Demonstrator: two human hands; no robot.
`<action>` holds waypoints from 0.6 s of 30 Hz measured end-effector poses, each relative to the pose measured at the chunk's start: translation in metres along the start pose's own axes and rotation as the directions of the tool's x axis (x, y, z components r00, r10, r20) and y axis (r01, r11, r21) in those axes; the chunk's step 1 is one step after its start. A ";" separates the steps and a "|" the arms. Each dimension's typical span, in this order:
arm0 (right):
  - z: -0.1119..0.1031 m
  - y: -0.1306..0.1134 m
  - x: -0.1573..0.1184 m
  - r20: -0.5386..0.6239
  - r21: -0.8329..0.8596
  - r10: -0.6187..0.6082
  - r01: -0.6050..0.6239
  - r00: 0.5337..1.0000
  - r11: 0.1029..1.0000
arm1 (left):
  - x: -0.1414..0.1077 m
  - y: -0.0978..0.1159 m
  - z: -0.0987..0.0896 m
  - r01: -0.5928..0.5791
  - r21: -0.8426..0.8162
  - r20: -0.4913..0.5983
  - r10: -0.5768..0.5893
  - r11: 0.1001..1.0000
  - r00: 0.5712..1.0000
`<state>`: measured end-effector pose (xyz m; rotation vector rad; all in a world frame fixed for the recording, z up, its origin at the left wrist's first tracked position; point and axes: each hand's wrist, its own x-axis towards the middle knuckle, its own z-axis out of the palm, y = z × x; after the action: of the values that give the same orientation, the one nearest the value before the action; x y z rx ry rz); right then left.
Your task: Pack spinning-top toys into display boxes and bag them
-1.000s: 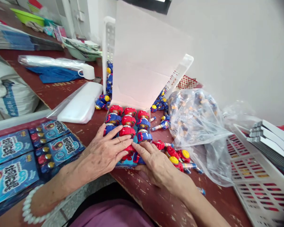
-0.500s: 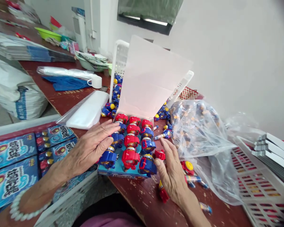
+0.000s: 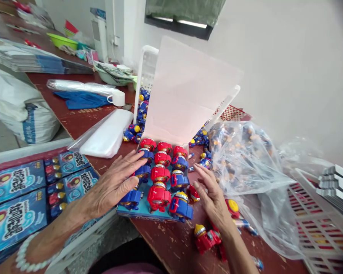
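Note:
In front of me an open blue display box (image 3: 148, 219) holds three rows of red and blue plastic toys (image 3: 159, 196), its white lid (image 3: 191, 91) standing up at the back. My left hand (image 3: 121, 177) rests along the left row, fingers stretched out over the blue toys. On the other side my right hand (image 3: 210, 192) hovers by the right row with fingers apart and slightly bent. A loose red toy (image 3: 193, 193) lies beside the box near my right fingers, partly hidden. Another red toy with a yellow tip (image 3: 206, 239) sits below that hand.
A clear plastic bag (image 3: 240, 156) full of toys lies to the right, near a white basket (image 3: 320, 224). Behind the lid stands a white crate (image 3: 141, 82) with blue toys. Packed boxes (image 3: 17, 213) fill a tray at left. A white mug (image 3: 118, 98) stands further back.
My right hand has shifted slightly right, away from the box, uncovering more of the red toy below it. My left hand stays over the left row. The view has shifted a little.

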<state>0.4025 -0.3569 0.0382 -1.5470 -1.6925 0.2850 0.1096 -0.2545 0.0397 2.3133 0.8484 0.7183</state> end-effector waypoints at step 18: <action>0.019 0.007 -0.001 -0.072 -0.081 -0.089 0.083 0.993 0.993 | -0.006 0.023 0.022 -0.342 0.481 0.042 0.368 0.808 0.929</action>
<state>0.3949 -0.3495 0.0212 -1.5167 -1.7238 0.1155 0.1289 -0.2806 0.0379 2.9704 0.6733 0.7951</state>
